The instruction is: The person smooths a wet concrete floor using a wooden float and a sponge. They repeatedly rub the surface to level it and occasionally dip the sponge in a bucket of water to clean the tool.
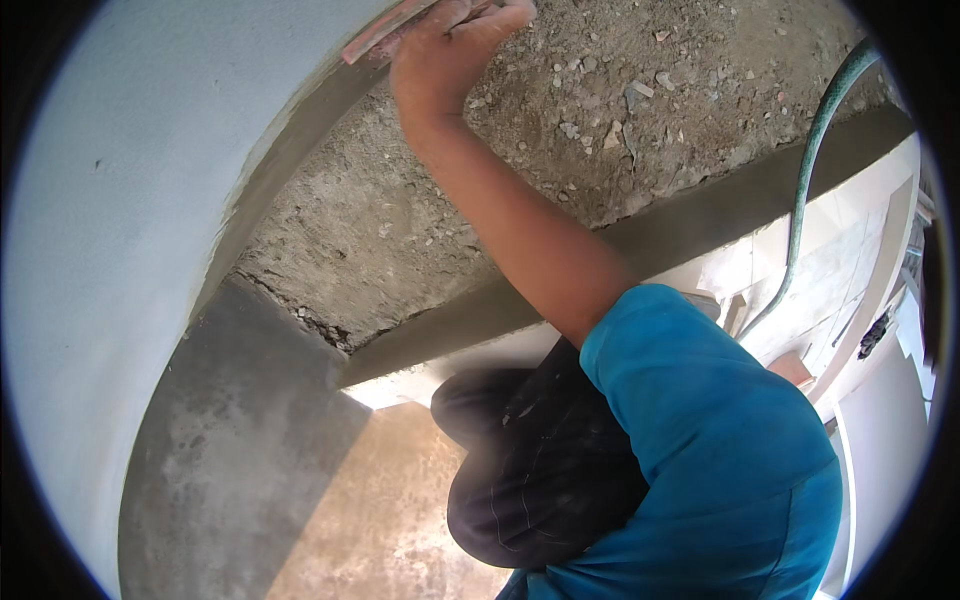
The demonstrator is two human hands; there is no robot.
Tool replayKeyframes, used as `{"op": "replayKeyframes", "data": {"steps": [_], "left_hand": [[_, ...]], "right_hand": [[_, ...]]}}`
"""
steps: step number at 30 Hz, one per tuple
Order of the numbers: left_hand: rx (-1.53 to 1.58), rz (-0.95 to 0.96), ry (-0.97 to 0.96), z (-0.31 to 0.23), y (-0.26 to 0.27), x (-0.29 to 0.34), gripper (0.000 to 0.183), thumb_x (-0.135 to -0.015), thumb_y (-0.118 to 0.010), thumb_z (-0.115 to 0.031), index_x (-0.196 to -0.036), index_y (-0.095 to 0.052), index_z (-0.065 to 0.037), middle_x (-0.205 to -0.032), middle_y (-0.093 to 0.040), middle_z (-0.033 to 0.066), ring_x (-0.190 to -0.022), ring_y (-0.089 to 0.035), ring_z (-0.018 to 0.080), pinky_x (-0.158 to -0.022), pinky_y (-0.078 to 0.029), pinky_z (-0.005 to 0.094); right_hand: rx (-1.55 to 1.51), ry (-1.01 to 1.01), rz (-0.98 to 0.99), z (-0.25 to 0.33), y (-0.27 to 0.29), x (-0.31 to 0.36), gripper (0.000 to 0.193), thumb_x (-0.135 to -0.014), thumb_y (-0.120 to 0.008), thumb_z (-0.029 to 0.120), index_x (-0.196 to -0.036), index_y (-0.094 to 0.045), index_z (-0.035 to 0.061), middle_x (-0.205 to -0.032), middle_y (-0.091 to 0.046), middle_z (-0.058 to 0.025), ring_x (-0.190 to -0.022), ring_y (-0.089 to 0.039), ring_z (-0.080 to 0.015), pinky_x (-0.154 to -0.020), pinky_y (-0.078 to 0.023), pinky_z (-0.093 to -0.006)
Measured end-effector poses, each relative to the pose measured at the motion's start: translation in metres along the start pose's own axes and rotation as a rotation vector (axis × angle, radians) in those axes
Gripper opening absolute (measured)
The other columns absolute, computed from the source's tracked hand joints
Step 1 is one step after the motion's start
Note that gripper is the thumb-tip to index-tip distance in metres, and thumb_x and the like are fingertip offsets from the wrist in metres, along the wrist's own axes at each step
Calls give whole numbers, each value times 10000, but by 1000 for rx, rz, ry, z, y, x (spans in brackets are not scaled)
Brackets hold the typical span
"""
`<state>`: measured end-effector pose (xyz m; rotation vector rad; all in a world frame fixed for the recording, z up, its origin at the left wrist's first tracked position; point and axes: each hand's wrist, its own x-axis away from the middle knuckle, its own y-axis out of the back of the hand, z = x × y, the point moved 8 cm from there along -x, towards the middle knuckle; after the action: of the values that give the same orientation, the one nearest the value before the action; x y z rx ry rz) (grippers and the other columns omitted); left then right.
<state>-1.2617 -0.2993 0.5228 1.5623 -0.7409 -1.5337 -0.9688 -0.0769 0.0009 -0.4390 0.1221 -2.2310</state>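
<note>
My right hand, at the end of an outstretched bare arm, is closed at the top edge of the view. It grips a flat reddish float, whose far part is cut off by the frame. The float lies against the foot of the pale wall, along a band of smooth grey mortar. My fingers are only partly seen. My left hand does not show.
Rough soil with stones fills the bed between the wall and a grey-topped kerb. A green hose hangs over the kerb at right. Smooth concrete floor lies below, beside my dark-trousered knees.
</note>
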Motion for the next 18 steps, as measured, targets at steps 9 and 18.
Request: {"op": "replayKeyframes", "data": {"steps": [9, 18], "left_hand": [[281, 829, 513, -38, -140, 300, 445, -1050, -512, -191, -1430, -447, 31, -1266, -602, 221, -1120, -606, 327, -983, -460, 449], [434, 876, 671, -58, -178, 368, 395, -1034, -550, -205, -1337, -502, 44, -1325, -560, 213, -1217, -526, 324, -1045, -392, 429]], "right_hand": [[-60, -70, 218, -34, -5, -9, 380, -992, -449, 70, -1311, -250, 10, -1221, -399, -265, -1044, -582, -372, -803, -513, -471], [137, 64, -115, 9, 0, 6, 302, -999, -434, 69, -1262, -295, 16, -1198, -452, -227, -1039, -603, -373, -845, -508, -488]]}}
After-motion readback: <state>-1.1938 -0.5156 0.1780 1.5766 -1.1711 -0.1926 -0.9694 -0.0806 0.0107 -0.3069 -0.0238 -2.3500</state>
